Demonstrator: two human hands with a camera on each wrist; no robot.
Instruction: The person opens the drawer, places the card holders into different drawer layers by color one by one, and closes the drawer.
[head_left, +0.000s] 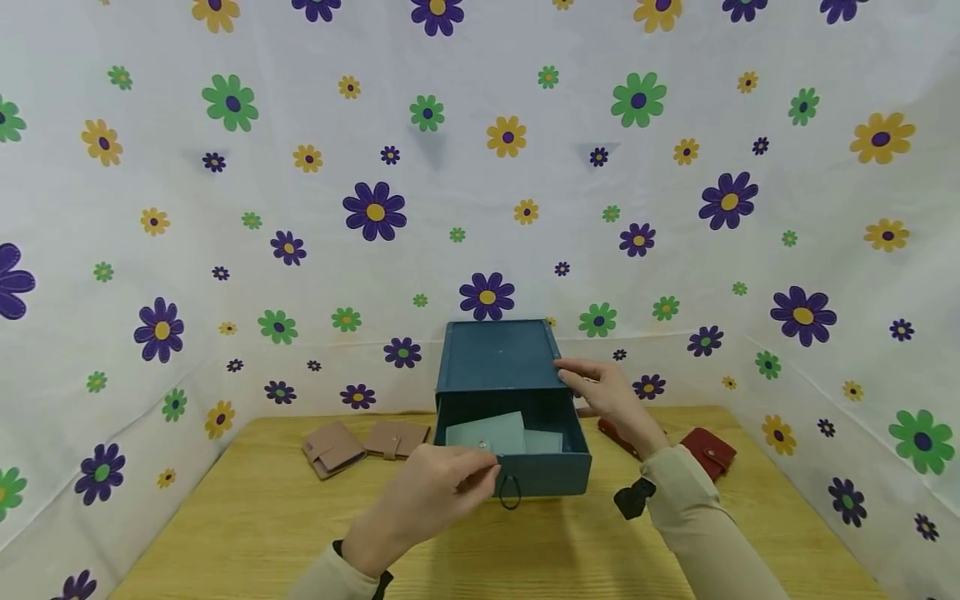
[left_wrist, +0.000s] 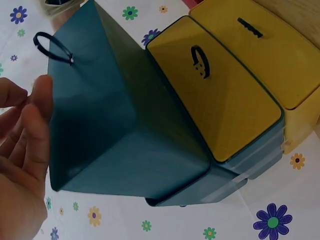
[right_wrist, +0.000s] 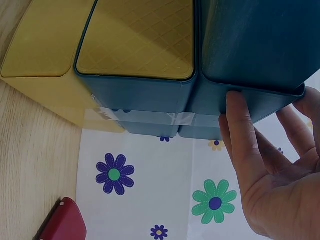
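Note:
A teal drawer cabinet (head_left: pixel 498 354) stands at the back of the table, its top drawer (head_left: pixel 551 475) pulled out. Pale green wallets (head_left: pixel 491 432) lie inside the drawer. A dark loop pull (head_left: pixel 511 493) hangs on the drawer front. My left hand (head_left: pixel 431 492) is in front of the drawer's left part, fingers loosely bent and holding nothing; the left wrist view shows its fingertips beside the drawer front (left_wrist: pixel 90 100), apart from the loop. My right hand (head_left: pixel 607 396) rests against the cabinet's right side, its extended index finger touching the wall in the right wrist view.
Beneath the teal drawer are yellow-fronted drawers (left_wrist: pixel 215 90). Left of the cabinet lie two brownish-pink wallets, one nearer (head_left: pixel 333 450) and one by the cabinet (head_left: pixel 395 439). A red wallet (head_left: pixel 708 452) and another red item (head_left: pixel 617 433) lie at right. A flowered cloth (head_left: pixel 300 242) hangs behind.

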